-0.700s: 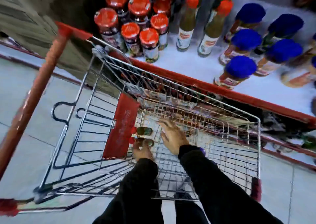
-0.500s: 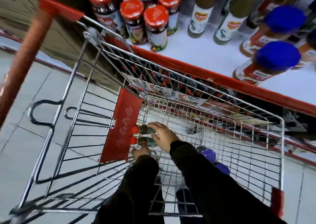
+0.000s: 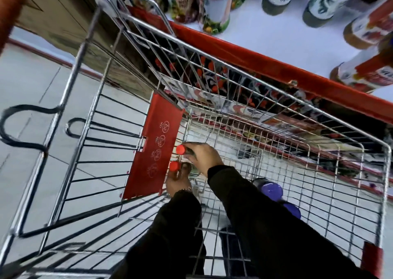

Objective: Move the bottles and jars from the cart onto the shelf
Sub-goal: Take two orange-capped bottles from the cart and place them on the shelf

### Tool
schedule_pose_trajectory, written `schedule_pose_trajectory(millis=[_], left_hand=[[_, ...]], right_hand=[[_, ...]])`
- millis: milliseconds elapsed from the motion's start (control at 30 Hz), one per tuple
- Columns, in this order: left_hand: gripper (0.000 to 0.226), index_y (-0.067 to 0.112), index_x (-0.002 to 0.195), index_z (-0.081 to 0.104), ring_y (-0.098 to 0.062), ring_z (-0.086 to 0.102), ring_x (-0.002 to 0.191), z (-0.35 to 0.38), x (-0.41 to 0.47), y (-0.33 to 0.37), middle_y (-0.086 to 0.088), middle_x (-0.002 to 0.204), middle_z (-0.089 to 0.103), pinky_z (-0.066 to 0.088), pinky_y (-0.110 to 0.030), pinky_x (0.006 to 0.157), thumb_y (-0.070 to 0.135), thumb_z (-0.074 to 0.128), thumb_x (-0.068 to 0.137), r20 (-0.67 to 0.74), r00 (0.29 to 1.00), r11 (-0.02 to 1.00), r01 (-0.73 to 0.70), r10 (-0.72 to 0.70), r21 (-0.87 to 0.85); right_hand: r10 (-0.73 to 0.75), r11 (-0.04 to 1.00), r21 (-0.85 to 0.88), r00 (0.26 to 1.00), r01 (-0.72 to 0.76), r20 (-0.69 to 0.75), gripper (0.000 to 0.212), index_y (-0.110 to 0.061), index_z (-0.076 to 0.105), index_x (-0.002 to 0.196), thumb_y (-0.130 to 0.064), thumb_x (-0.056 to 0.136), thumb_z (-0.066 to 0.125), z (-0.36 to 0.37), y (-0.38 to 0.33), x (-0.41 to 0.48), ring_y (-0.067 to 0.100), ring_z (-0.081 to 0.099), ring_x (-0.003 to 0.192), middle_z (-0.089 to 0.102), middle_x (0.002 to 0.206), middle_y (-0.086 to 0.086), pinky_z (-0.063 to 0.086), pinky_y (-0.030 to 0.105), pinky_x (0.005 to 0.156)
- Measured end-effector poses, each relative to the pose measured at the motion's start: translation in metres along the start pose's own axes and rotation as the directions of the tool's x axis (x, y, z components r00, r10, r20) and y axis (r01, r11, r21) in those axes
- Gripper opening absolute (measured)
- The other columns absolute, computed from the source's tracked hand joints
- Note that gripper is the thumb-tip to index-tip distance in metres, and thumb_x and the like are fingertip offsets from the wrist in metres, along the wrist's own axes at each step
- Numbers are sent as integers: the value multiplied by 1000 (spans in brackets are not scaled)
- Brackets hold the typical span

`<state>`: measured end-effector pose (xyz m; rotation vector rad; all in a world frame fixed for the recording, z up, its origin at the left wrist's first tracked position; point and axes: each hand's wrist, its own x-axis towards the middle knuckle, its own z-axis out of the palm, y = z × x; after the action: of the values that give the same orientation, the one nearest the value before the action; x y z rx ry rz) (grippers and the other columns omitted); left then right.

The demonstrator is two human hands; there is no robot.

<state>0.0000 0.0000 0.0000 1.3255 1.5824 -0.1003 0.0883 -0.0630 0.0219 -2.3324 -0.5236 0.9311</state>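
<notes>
Fingers [image 3: 191, 151] of my right hand [image 3: 203, 159] wrap one red-capped bottle [image 3: 181, 149] low in the cart [image 3: 276, 91]; my left hand [image 3: 177, 183], just below, grips a second [image 3: 174, 166]. Pick-up step, I judge. Next: lift both clear and up to the shelf [image 3: 287, 34] beyond.

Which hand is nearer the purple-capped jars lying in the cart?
Right. The right hand is wrapped on a red-capped bottle up and left of the purple-capped jars; the left hand sits farther left, gripping the other red-capped bottle.
</notes>
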Motion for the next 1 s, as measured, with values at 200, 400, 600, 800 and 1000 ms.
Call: schedule_pose_trajectory(millis=[200,400,600,800,1000], left_hand=[[32,-4,113,68,-30,67,106,-16,-36,24,-23,111,72,43,-31,84,14,72,87,91,987,990,-137,134,27],[32,6,118,70,-20,61,86,-48,-83,55,-16,92,73,33,-17,70,18,70,89,246,834,804,-546,494,236],[33,18,113,72,-15,69,96,-77,-129,102,5,98,75,52,-28,91,26,77,82,330,677,697,-713,658,74],[29,33,103,72,-11,72,102,-89,-175,158,11,97,76,55,-31,97,21,81,79,412,506,606,-779,758,-158],[39,12,117,72,0,70,102,-89,-214,210,7,106,76,55,-23,95,22,79,81,426,378,519,-805,822,-287]], right_hand=[[197,946,294,964,-138,-179,41,-20,64,135,-21,95,71,-30,6,-44,30,67,114,75,122,12,53,42,102],[259,904,414,907,-107,-332,44,-14,63,137,-24,95,72,-76,-10,-102,21,64,120,72,130,9,46,32,111],[267,891,453,845,-32,-464,50,-17,63,138,-36,92,74,-126,-37,-155,19,65,123,72,131,2,46,27,109],[250,908,415,723,56,-644,56,-14,66,133,-43,87,77,-180,-63,-191,16,68,117,73,129,3,55,39,105],[225,901,396,590,177,-776,37,-16,74,118,-33,86,81,-229,-88,-212,4,66,107,69,110,-15,56,36,101]])
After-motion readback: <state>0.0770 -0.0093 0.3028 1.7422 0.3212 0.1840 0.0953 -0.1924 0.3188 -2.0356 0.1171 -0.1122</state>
